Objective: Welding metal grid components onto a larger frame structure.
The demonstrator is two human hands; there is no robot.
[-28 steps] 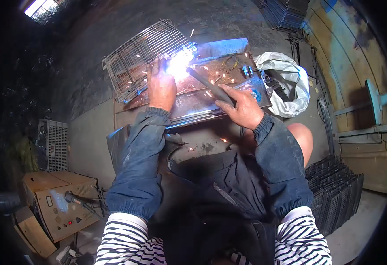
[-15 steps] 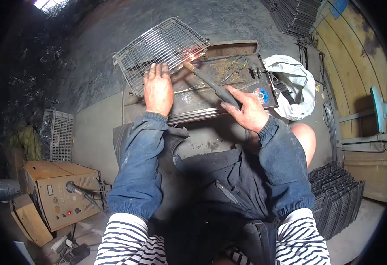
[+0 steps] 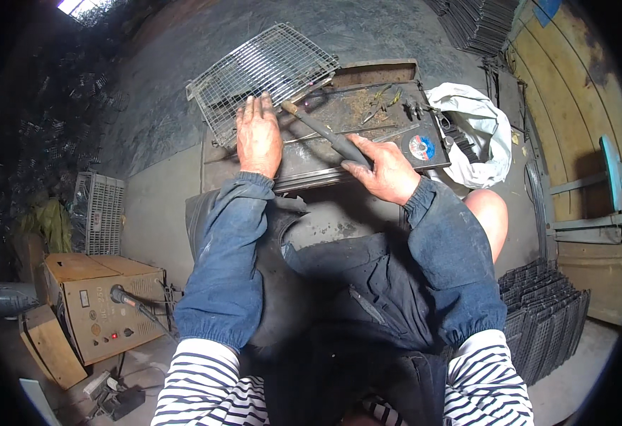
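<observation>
Torch (image 3: 325,133) had shifted left, gone dark. My right hand (image 3: 390,170) clamped it; left hand (image 3: 257,142) lay flat, gripping nothing, at wire rack (image 3: 261,67), 11 o'clock. Right end looked welded; remaining joints, couldn't tell.

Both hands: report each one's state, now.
Left hand: open, at the near edge of the silver rectangular wire-mesh rack.
Right hand: closed, holding the long dark-grey rod-shaped tool.

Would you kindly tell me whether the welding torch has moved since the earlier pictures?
Yes: the welding torch in the right hand has moved left across the worktable, its tip now farther from the disc and nearer the left hand.
</observation>
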